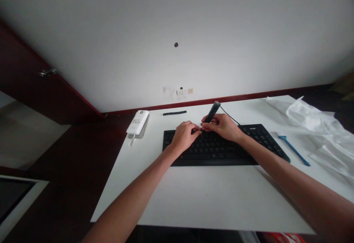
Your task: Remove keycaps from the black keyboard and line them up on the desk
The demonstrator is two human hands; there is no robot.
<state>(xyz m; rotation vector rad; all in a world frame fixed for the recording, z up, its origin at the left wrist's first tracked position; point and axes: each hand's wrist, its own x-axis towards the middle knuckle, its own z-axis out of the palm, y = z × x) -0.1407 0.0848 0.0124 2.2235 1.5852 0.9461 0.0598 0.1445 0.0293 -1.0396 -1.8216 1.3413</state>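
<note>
A black keyboard (pixel 206 156) lies on the white table, partly covered by both hands. My right hand (pixel 222 125) is closed around a dark, thick, stick-shaped tool (pixel 212 112) with a greyish, rough-looking upper end. It is tilted, and its lower end is hidden by the fingers just above the keyboard's back rows. My left hand (pixel 186 135) is beside it over the keyboard's upper left part, thumb and fingers pinched together. Whatever lies between those fingertips is too small and dark to make out. Both hands' fingertips nearly meet.
Behind the keyboard lies a short row of small black pieces (pixel 174 113). A white power bank (pixel 137 122) with a short cable is at the back left. To the right are a blue slim tool (pixel 294 150) and crumpled white plastic sheeting (pixel 312 119). The table (pixel 210 195) stands near a wall.
</note>
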